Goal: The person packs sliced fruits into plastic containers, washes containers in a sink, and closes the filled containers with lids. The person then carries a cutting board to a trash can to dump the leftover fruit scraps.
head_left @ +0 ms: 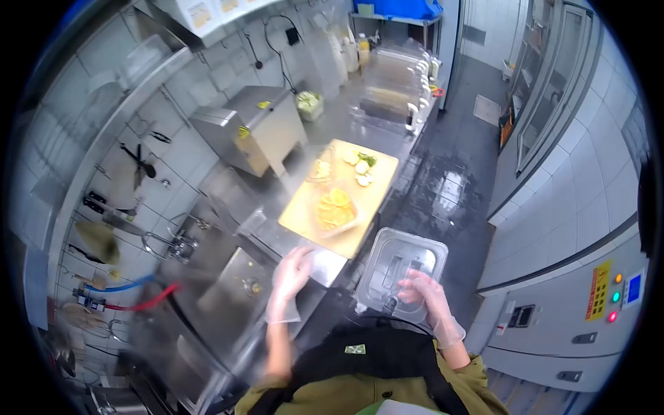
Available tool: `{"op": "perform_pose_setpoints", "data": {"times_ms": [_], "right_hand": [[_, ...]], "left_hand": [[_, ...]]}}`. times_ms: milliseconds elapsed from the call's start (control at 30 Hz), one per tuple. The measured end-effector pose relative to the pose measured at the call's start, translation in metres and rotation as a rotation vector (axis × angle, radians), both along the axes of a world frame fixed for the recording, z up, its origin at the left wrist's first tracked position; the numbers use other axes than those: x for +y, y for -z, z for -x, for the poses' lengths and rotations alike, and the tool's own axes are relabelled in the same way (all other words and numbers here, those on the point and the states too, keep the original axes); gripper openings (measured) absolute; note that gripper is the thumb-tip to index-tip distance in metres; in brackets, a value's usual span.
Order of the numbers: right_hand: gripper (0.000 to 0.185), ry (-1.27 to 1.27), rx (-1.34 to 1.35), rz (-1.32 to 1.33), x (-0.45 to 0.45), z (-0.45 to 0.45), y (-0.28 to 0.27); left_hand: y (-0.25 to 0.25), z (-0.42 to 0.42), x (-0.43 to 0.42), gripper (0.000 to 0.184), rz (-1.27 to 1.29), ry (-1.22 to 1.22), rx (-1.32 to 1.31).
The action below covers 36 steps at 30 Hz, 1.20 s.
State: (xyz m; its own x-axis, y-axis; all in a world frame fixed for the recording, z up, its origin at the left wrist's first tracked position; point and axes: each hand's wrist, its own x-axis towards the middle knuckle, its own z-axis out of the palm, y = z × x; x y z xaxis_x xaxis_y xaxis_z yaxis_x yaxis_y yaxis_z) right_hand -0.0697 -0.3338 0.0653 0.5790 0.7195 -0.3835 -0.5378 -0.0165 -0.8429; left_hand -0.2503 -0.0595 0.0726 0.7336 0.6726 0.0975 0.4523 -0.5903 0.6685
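My left hand (293,271), in a clear disposable glove, hovers by the sink edge near the lower corner of a yellow cutting board (296,211). Its fingers are loosely bent, with nothing visible in them. My right hand (427,296), gloved the same way, is in front of a clear plastic lidded container (375,273). Its fingers are apart and slightly curled; whether they touch the container is unclear. On the board stands a clear tub of orange slices (335,210). Beyond it lie pale cut pieces (362,168) with some green, and more cut pieces (322,168).
To the left are a steel sink (220,294), a faucet (178,245) and a red hose (145,299). A steel machine (266,128) and clear containers (391,86) stand along the counter. A control cabinet (560,332) is at right, beside a wet dark floor (449,187).
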Motion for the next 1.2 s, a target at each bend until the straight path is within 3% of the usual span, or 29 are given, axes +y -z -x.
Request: {"op": "perform_pose_setpoints", "data": {"times_ms": [33, 300, 567, 733, 800, 900, 1000, 1133, 1200], "right_hand": [[0.040, 0.047, -0.011, 0.030, -0.007, -0.015, -0.001], [0.044, 0.209, 0.024, 0.068, 0.001, -0.128, 0.018], [0.044, 0.113, 0.042, 0.034, 0.106, -0.280, 0.006], [0.043, 0.116, -0.024, 0.016, 0.156, -0.375, -0.027], [0.047, 0.047, 0.008, -0.046, 0.171, -0.409, -0.042], [0.052, 0.011, 0.045, -0.141, 0.181, -0.465, -0.045], [0.061, -0.026, 0.088, -0.268, 0.199, -0.529, -0.044], [0.068, 0.111, 0.001, -0.229, 0.236, -0.608, -0.039], [0.072, 0.037, -0.045, -0.197, 0.253, -0.649, -0.037]], "left_hand": [[0.009, -0.026, -0.008, 0.031, 0.027, 0.087, -0.045], [0.077, -0.129, 0.034, 0.034, -0.129, -0.136, -0.060], [0.087, -0.253, 0.144, 0.037, 0.074, -0.337, -0.211], [0.102, -0.377, 0.259, 0.040, 0.287, -0.337, -0.499], [0.114, -0.428, 0.304, 0.050, 0.626, -0.411, -0.720], [0.099, -0.468, 0.359, 0.060, 0.859, -0.461, -0.908], [0.126, -0.503, 0.447, 0.072, 1.014, -0.719, -0.944], [0.176, -0.526, 0.516, 0.065, 0.989, -0.820, -1.060], [0.186, -0.538, 0.523, 0.057, 0.976, -0.928, -1.140]]}}
